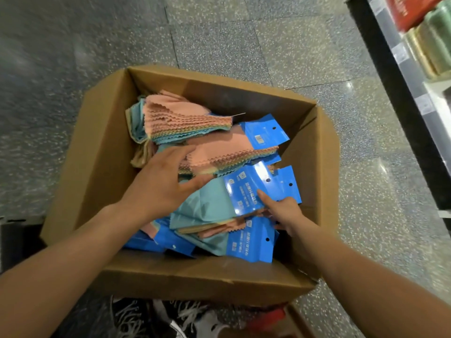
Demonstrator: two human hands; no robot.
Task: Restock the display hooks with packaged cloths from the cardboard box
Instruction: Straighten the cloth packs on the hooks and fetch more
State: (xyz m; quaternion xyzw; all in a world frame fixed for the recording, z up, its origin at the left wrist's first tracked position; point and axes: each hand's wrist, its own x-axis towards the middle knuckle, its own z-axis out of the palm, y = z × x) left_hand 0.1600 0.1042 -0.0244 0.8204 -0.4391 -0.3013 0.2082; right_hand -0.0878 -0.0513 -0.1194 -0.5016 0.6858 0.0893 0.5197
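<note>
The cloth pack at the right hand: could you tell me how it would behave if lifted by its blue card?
The cloth pack would probably droop: its teal cloths look soft and creased. The blue card seems stiffer, with glossy glare, so possibly slippery. It looks thin, so likely light.

no legible text, blurred white print on blue header cards [246, 189], barcode [260, 139]

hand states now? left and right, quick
Left hand: open, fingers spread against the orange-topped cloth pack.
Right hand: grip closed on the teal cloth pack, pinching its blue header card.
</note>
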